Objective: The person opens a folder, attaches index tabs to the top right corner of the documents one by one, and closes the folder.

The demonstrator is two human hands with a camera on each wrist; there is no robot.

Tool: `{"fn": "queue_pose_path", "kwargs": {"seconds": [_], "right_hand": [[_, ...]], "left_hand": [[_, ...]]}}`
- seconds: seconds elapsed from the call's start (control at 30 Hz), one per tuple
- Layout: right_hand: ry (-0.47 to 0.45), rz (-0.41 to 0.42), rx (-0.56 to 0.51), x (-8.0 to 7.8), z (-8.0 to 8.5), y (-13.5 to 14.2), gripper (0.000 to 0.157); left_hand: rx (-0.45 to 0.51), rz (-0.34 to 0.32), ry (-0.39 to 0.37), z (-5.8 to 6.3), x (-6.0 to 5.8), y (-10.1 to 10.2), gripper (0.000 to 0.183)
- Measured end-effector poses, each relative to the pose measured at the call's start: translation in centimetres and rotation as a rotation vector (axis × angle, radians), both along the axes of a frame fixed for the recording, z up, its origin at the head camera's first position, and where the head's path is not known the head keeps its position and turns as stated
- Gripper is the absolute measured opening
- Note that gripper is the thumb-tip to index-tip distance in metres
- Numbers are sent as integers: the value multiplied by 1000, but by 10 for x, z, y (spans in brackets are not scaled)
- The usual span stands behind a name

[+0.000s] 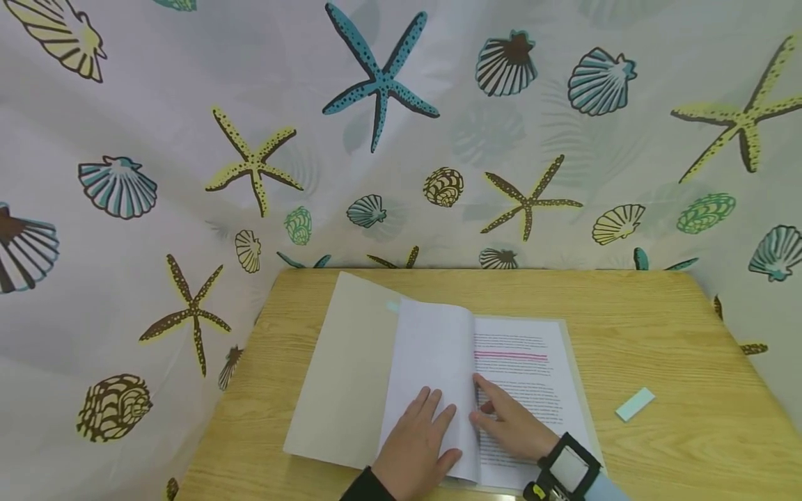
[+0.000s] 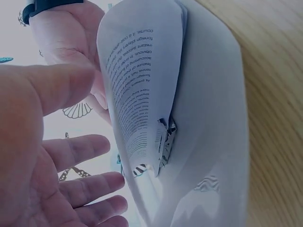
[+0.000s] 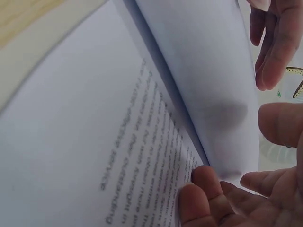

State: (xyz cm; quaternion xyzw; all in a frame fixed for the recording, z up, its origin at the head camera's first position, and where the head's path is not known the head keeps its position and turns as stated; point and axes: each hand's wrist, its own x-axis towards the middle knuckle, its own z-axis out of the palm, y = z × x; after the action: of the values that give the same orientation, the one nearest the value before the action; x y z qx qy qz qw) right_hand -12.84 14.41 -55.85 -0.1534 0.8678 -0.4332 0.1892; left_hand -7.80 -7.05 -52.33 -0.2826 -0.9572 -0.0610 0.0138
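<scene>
A cream folder [image 1: 344, 369] lies spread on the table, with a printed page [image 1: 526, 376] facing up on its right side. A pink line [image 1: 510, 355] marks that page near its top. Turned-over sheets [image 1: 435, 341] bulge along the fold, their blank side up. My left hand [image 1: 418, 442] rests on these sheets with fingers straight. My right hand [image 1: 514, 421] lies on the printed page, its fingertips at the fold beside the turned sheets; nothing is pinched. In the left wrist view, a shiny metal fastener [image 2: 165, 142] shows under the curved pages.
A small pale strip [image 1: 635, 404] lies on the wooden table [image 1: 658, 334] right of the folder. A light blue tab [image 1: 392, 306] sits near the folder's upper inside. Behind and beside the table hangs a shell-and-starfish patterned curtain [image 1: 407, 181].
</scene>
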Motion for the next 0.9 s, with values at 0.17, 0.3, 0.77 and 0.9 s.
{"fn": "queue_pose_path", "kwargs": {"seconds": [0.17,0.3,0.77,0.9], "right_hand": [[6,-21,-24,2,3,2,65],[15,-54,-31,3,7,8,64],[28,-260,134,1,22,86,56],[126,-344,251,-3,25,126,55]], "left_hand": [[-12,3,9,2,0,2,62],[-3,11,2,3,1,2,62],[62,-2,39,7,6,3,57],[88,2,52,8,7,2,55]]}}
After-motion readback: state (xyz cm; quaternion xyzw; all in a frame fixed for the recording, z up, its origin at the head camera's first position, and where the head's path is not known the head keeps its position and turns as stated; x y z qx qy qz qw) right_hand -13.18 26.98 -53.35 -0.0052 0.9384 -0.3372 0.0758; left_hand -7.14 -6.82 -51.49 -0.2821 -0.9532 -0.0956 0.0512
